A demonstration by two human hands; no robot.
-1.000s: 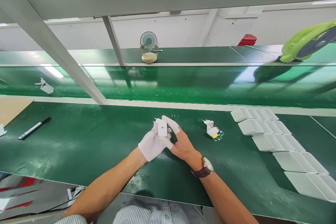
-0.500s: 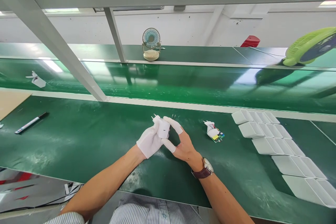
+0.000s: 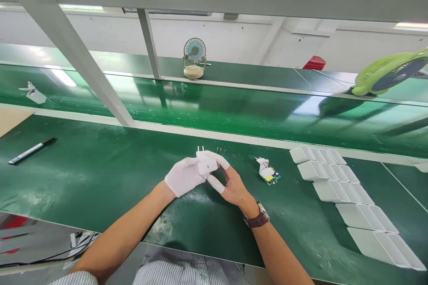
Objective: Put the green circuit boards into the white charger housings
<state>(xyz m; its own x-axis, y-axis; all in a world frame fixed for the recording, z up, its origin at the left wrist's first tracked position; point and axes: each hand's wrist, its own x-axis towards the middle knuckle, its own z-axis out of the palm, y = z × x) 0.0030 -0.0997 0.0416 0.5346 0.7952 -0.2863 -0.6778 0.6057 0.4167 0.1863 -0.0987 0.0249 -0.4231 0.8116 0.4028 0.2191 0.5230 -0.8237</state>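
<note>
Between my two hands is a white plug-in charger [image 3: 207, 166] with two prongs pointing away from me and a small dark slot on its face. My left hand [image 3: 185, 176], in a white glove, is closed around its left side. My right hand [image 3: 230, 182], with white covers on the fingers, grips the right side between thumb and fingers. To the right on the green bench [image 3: 133, 160] lies a white plug part with a circuit board [image 3: 270, 176] attached. Thin metal pins [image 3: 218, 150] show just beyond my right fingertips.
Rows of white open housings [image 3: 354, 216] stand along the right. A marker pen [image 3: 31, 151] lies at left. Behind the bench runs a shiny green belt [image 3: 200, 104] bearing a white piece [image 3: 35, 94]. A grey post [image 3: 83, 49] slants down at left. A green fan [image 3: 389, 71] stands back right.
The charger has turned in my hands, its prongs swinging from pointing up-left to pointing straight away. Both hands keep hold of it. The whole view has shifted slightly.
</note>
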